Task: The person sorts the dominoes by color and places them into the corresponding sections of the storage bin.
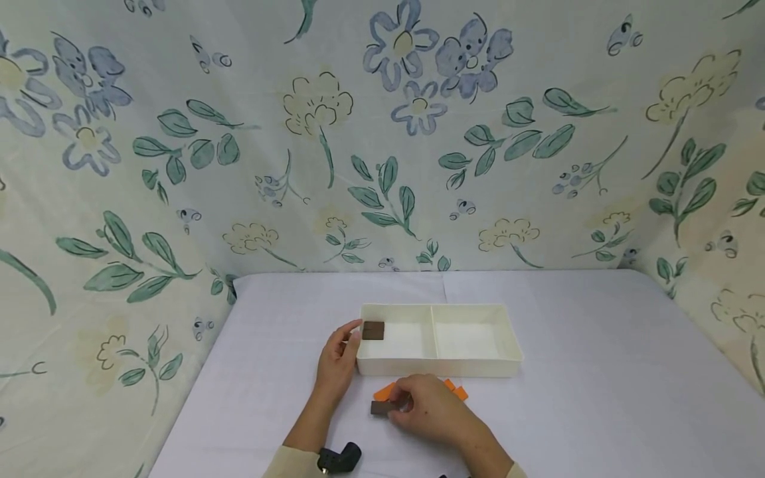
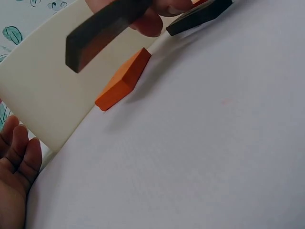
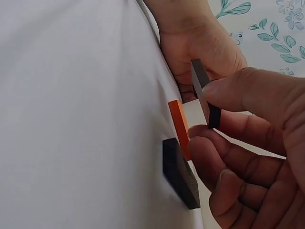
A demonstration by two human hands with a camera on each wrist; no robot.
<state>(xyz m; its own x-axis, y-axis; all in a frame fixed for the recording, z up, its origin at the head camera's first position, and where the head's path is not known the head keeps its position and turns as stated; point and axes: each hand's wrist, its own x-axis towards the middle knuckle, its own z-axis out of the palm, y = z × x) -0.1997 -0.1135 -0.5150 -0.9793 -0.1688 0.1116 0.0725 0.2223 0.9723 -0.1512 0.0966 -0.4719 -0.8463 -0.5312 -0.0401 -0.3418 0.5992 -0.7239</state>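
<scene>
A white two-compartment tray stands on the table, with dark brown blocks side by side at the left end of its left compartment. My left hand rests against the tray's left end, its fingers fairly straight in the left wrist view. In front of the tray, my right hand pinches a dark brown block between thumb and fingers, raised over the cloth. Below that hand lies another dark block. An orange block lies close to the tray's front wall, partly covered by the right hand in the head view.
More orange blocks lie just beyond the right hand, by the tray's front. White cloth covers the table. Flower-patterned fabric hangs behind it and at both sides. A black device is strapped at the left wrist.
</scene>
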